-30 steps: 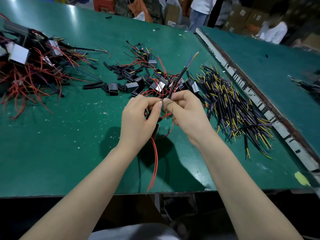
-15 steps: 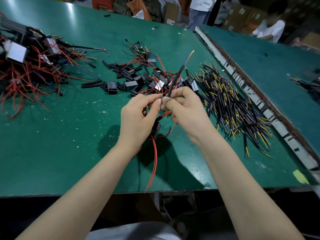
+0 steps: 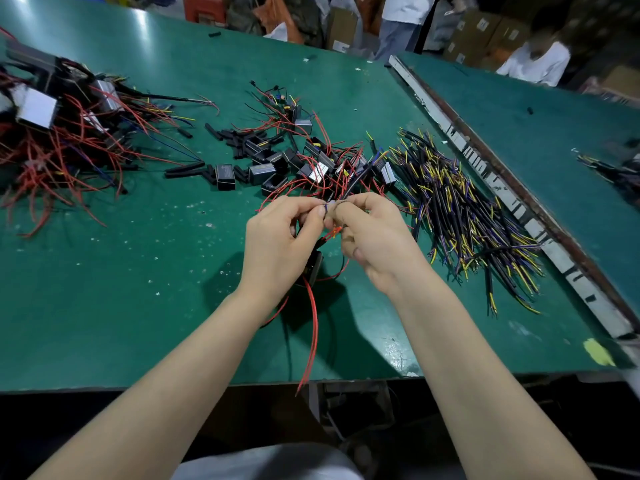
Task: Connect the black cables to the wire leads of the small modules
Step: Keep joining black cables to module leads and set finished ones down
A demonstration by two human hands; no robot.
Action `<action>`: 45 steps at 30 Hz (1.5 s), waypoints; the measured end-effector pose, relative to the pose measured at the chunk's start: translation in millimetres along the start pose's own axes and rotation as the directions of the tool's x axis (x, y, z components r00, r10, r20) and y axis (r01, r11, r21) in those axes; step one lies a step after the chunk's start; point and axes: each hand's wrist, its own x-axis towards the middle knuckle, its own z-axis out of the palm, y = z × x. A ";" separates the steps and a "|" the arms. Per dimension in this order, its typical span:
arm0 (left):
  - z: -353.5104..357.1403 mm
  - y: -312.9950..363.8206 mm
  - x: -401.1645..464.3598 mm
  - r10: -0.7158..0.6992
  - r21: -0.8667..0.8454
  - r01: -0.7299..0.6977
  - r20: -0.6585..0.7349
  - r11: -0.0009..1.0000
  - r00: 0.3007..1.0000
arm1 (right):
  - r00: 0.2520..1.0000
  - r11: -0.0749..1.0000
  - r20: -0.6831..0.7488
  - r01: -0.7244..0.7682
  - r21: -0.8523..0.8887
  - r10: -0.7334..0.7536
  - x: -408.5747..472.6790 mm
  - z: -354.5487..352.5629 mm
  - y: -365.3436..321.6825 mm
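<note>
- head view: the left hand [image 3: 277, 237] and right hand [image 3: 374, 237] meet above the green matte table top [image 3: 121, 306], thumbs and forefingers pinched together at one spot where thin wire ends meet.
- the left hand pinches the fine lead ends of a small black box-shaped module [image 3: 313, 268], which hangs just below the hands and is partly hidden by the left palm; a long red insulated lead [image 3: 313, 334] trails from it past the near table edge.
- the right hand grips a black sheathed cable [image 3: 353, 183], which runs up and away from the fingers; its stripped end is hidden under the fingertips, so the joint itself cannot be seen.
- judgement: the module looks light and rigid; the leads are thin, limp and springy, so they are best held close to the bare tips, where they cannot flop.
- judgement: the cable is stiffer than the leads yet slim and smooth-sheathed, likely to slip; a grip just behind its stripped end gives control.
- the bare strands are probably fragile, so gentle twisting suits better than pulling.
- spare cables with yellow and purple cores lie in a loose heap of black cables [image 3: 467, 216] to the right; a cluster of black modules with red leads [image 3: 304, 168] lies just beyond the hands.
</note>
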 end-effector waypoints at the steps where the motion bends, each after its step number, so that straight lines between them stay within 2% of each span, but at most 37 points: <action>1: 0.5 0.5 0.0 -0.010 0.001 0.010 0.013 1.000 1.000 | 1.000 0.999 -0.009 0.019 -0.029 -0.019 0.1 -0.8 0.6; 3: 0.6 1.3 0.7 -0.049 -0.009 0.050 0.047 0.999 0.998 | 0.991 0.975 -0.015 0.130 -0.179 -0.135 -1.2 -2.8 2.6; 4: 0.6 1.6 1.5 -0.077 -0.026 0.079 0.068 0.997 0.995 | 0.974 0.928 0.002 0.215 -0.304 -0.225 -2.1 -4.4 3.3; 7: -0.1 1.7 5.6 -0.172 -0.090 0.184 0.130 0.979 0.976 | 0.891 0.637 0.167 0.422 -0.645 -0.421 -1.5 -13.4 0.3; 9: -0.7 1.9 8.5 -0.207 -0.126 0.232 0.185 0.965 0.961 | 0.840 0.441 0.293 0.500 -0.745 -0.457 1.4 -21.9 -6.6; 10: -0.9 2.8 9.0 -0.204 -0.143 0.237 0.211 0.961 0.956 | 0.825 0.387 0.333 0.521 -0.761 -0.456 2.9 -26.2 -10.0; 11: -1.1 3.7 9.0 -0.188 -0.147 0.225 0.226 0.963 0.956 | 0.824 0.389 0.347 0.529 -0.754 -0.449 5.1 -29.7 -11.2; 12: -1.1 3.7 8.5 -0.170 -0.135 0.205 0.234 0.969 0.957 | 0.835 0.450 0.336 0.525 -0.723 -0.435 6.1 -32.2 -11.6; 15: -3.0 2.6 6.8 -0.123 -0.075 0.143 0.233 0.987 0.965 | 0.899 0.771 0.269 0.435 -0.465 -0.345 7.3 -35.3 -3.9; 17: -5.0 2.0 5.9 -0.023 0.038 0.015 0.231 0.999 0.973 | 0.937 0.911 0.237 0.316 -0.264 -0.257 7.5 -35.5 5.4; 19: -4.4 0.0 4.8 0.080 0.159 -0.122 0.248 0.980 0.965 | 0.971 0.973 0.180 0.182 -0.139 -0.156 8.5 -34.5 14.5; 23: -3.0 1.1 0.0 0.116 0.241 -0.175 0.238 0.955 0.964 | 0.994 0.996 0.087 0.058 0.068 -0.064 12.7 -33.9 26.2; 29: -4.4 0.4 0.0 0.170 0.320 -0.258 0.277 0.912 0.946 | 0.993 0.980 0.009 0.113 0.161 -0.116 14.0 -28.2 41.3; 35: -0.8 1.3 1.3 0.083 0.257 -0.143 0.232 0.956 0.969 | 0.966 0.959 -0.035 0.260 0.112 -0.258 12.3 -29.5 45.3; 39: 0.0 2.1 2.7 0.010 0.210 -0.059 0.226 0.976 0.974 | 0.957 0.956 -0.040 0.290 0.053 -0.288 10.3 -26.5 46.5; 42: 0.5 1.3 2.4 0.001 0.224 -0.057 0.243 0.973 0.970 | 0.943 0.948 -0.098 0.312 -0.060 -0.317 9.0 -26.7 49.4; 45: 0.0 -1.1 1.7 0.011 0.237 -0.072 0.250 0.969 0.968 | 0.910 0.925 -0.169 0.366 -0.100 -0.378 6.4 -27.1 52.8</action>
